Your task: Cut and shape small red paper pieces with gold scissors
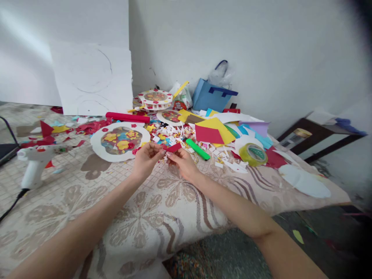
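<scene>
Above the front part of the table, my right hand [184, 163] pinches a small piece of red paper [173, 147] between thumb and fingers. My left hand [148, 158] is closed in a pinch at the left end of that same paper, its fingertips partly hiding it. Just behind my left hand lies a white scalloped ring [97, 144] with a clear middle full of yellow, red and blue paper flowers. A bright green roll [198, 149] rests right of my right hand, and white paper scraps [174, 133] lie behind both hands.
A white hot glue gun [35, 164] stands at the left with its cord. Tape rolls [253, 154], coloured paper sheets [209, 133] and a white oval [303, 181] lie to the right. Behind are a red roll [128, 117], a decorated round piece [155, 97] and a blue bag [213, 95].
</scene>
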`<state>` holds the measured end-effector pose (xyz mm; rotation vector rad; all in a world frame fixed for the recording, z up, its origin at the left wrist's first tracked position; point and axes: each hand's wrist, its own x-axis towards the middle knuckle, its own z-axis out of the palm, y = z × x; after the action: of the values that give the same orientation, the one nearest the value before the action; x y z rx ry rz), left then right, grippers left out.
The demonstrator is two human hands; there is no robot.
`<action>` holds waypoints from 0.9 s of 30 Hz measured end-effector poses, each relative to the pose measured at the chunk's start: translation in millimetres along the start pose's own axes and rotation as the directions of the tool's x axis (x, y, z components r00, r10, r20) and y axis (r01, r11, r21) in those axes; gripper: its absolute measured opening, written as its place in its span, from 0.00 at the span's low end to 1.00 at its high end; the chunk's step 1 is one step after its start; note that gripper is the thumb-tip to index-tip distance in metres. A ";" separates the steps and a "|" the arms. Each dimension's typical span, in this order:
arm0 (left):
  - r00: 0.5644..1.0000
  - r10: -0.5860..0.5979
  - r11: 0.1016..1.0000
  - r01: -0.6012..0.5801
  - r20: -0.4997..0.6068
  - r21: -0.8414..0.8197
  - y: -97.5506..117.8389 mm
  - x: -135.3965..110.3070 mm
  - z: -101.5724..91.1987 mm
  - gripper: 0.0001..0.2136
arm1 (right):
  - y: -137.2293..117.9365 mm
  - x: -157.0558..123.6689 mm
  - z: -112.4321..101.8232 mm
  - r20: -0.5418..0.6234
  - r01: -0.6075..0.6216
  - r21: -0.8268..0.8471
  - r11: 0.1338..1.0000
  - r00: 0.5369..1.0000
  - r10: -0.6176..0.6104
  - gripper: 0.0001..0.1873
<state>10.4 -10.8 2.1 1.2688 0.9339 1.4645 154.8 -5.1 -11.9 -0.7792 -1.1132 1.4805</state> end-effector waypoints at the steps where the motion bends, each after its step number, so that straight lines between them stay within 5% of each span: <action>1: 1.000 0.005 1.000 -0.005 0.003 0.006 0.0 -0.1 -0.1 0.12 | 0.4 -0.2 -0.2 -0.009 0.007 -0.010 1.000 1.000 -0.007 0.15; 12: 0.993 -0.102 0.994 0.099 0.055 0.055 2.9 -2.6 1.8 0.11 | 0.9 -0.3 1.4 -0.041 0.051 0.001 0.999 0.998 -0.051 0.13; 27: 0.996 -0.070 0.995 0.065 0.052 0.081 1.7 -2.9 -0.6 0.11 | -0.7 -1.7 1.3 -0.031 0.037 -0.031 0.999 0.999 -0.038 0.13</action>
<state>9.6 -14.0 2.9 1.3157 0.9973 1.3452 154.2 -7.1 -10.9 -0.7960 -1.1233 1.4186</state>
